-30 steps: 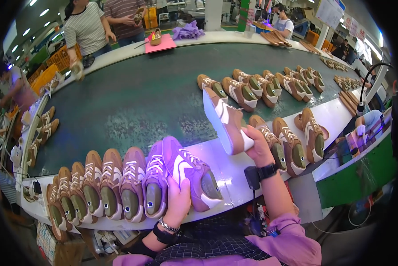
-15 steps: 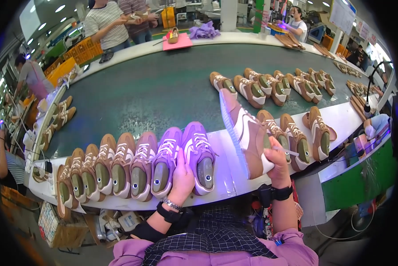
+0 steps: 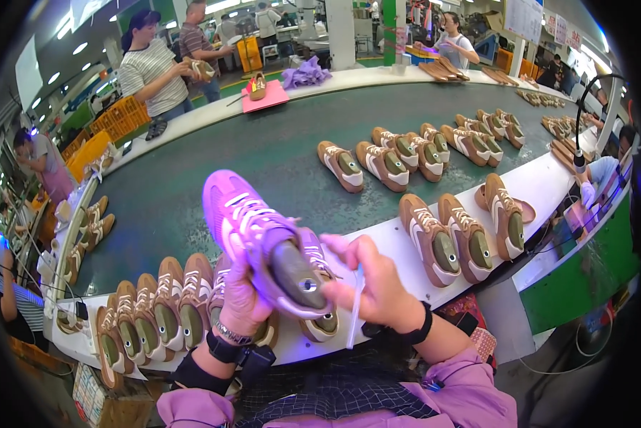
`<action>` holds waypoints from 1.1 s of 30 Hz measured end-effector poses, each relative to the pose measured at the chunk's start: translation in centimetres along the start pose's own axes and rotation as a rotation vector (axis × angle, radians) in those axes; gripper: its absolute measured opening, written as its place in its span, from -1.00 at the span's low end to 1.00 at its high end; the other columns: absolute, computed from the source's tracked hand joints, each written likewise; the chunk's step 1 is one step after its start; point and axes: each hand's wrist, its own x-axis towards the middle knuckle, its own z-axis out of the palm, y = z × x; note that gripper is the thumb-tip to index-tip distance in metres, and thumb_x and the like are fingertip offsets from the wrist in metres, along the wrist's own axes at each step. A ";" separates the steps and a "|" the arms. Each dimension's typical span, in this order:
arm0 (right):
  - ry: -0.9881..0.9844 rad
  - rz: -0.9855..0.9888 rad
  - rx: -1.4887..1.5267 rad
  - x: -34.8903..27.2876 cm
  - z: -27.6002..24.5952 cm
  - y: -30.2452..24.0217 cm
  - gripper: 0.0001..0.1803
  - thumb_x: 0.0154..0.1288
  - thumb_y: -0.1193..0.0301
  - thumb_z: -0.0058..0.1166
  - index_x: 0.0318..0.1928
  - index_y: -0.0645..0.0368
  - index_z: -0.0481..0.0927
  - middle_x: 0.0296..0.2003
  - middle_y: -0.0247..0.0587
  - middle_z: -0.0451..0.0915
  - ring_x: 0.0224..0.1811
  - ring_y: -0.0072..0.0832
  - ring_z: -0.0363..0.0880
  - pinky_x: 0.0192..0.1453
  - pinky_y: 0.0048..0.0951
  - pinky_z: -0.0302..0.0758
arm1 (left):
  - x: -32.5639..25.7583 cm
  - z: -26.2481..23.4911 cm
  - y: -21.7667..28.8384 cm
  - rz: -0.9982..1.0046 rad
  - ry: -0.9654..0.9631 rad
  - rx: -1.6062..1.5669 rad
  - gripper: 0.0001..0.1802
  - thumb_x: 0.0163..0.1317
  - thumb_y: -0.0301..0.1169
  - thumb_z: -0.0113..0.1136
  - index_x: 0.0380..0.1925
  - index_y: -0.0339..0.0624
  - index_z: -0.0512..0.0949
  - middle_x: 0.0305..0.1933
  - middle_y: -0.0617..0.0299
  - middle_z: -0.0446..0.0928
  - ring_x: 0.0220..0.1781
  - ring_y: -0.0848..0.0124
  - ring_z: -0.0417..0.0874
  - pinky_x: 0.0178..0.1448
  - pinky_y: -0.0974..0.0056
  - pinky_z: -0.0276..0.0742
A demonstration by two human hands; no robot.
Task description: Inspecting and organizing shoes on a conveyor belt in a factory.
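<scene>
My left hand (image 3: 243, 303) grips a sneaker (image 3: 257, 239) on a grey last, lifted off the white counter and tinted purple by a lamp, toe pointing up and away. My right hand (image 3: 377, 282) is at the sneaker's heel and pinches a thin white stick (image 3: 354, 312) that hangs downward. Just below the lifted shoe, another sneaker (image 3: 319, 314) lies on the counter. A row of brown and white sneakers (image 3: 156, 317) lines the counter edge to my left.
The white counter (image 3: 548, 182) curves around a dark green conveyor belt (image 3: 263, 157). More sneakers (image 3: 449, 239) stand to my right and others (image 3: 413, 146) on the belt. People work across the belt by a pink tray (image 3: 265, 96). A gooseneck lamp (image 3: 584, 121) stands at right.
My left hand picked a sneaker out of the row and raised it. My right hand set down the shoe it held at right and came to the raised sneaker's heel with a stick.
</scene>
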 end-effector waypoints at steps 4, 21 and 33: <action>0.206 -0.058 -0.383 -2.0 -0.5 3.6 -0.48 0.05 0.37 0.29 -0.01 0.36 0.44 -0.42 -0.12 0.47 -0.51 -0.28 0.48 -0.46 -0.35 0.41 | -0.1 -0.8 2.4 -0.047 -0.020 -0.111 -0.03 0.08 0.35 0.01 0.20 -0.29 0.28 -0.06 -0.18 0.50 -0.06 0.00 0.57 0.08 -0.09 0.48; 0.281 0.376 -0.303 13.0 -3.4 17.1 -0.63 0.30 0.19 0.05 -0.19 0.31 0.55 -0.39 0.07 0.63 -0.29 -0.16 0.64 -0.19 -0.23 0.50 | 2.0 -4.2 3.7 -0.140 -0.060 -0.013 0.04 -0.12 0.26 0.18 0.20 -0.35 0.26 -0.19 -0.20 0.53 -0.15 -0.04 0.61 -0.02 -0.04 0.55; 0.075 0.768 -0.371 19.8 -1.7 34.9 -0.45 -0.33 0.20 0.39 -0.38 0.45 0.65 -0.44 0.05 0.67 -0.33 -0.25 0.69 -0.24 -0.34 0.56 | 0.2 -5.2 3.0 -0.243 -0.015 -0.139 0.14 -0.16 0.41 0.08 0.24 -0.31 0.23 -0.11 -0.22 0.52 -0.14 -0.05 0.58 0.03 -0.04 0.52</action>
